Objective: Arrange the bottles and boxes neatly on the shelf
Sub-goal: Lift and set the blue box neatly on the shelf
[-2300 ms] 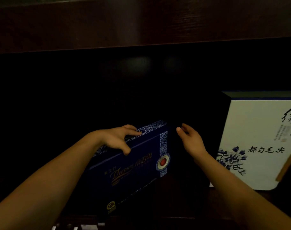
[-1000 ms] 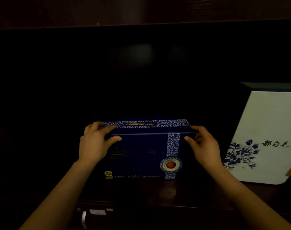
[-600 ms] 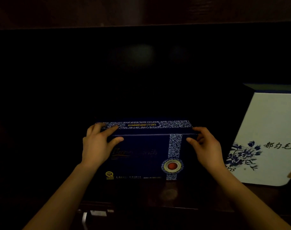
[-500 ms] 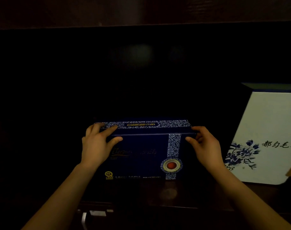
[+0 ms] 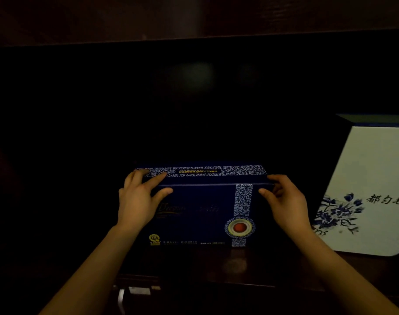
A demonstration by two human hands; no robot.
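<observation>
A dark wooden shelf (image 5: 239, 264) fills the view. Its recess is almost black and a brown board (image 5: 194, 17) runs across the top. At the right edge a tall white box (image 5: 375, 178) stands upright on the shelf. It is cut off by the frame, with blue flowers painted low on its front, dark characters beside them and a dark top. Well to its left, near the middle of the shelf, a dark blue box (image 5: 200, 212) stands on its long side with its front facing the camera. The two boxes are apart, with a dark gap between them. The left hand (image 5: 137, 205) grips the blue box's upper left corner, with its fingers laid over the patterned top edge and its thumb pressed on the front. The right hand (image 5: 287, 205) grips the upper right corner, with its fingers curled round the end and its thumb on the front face. A blue-and-white patterned band (image 5: 243, 201) runs down the front of the blue box to a round red medallion (image 5: 239, 227). A small yellow mark (image 5: 154, 239) sits at the lower left of the front. Below the shelf's front edge lie small pale objects (image 5: 139, 290), too dim to identify.
</observation>
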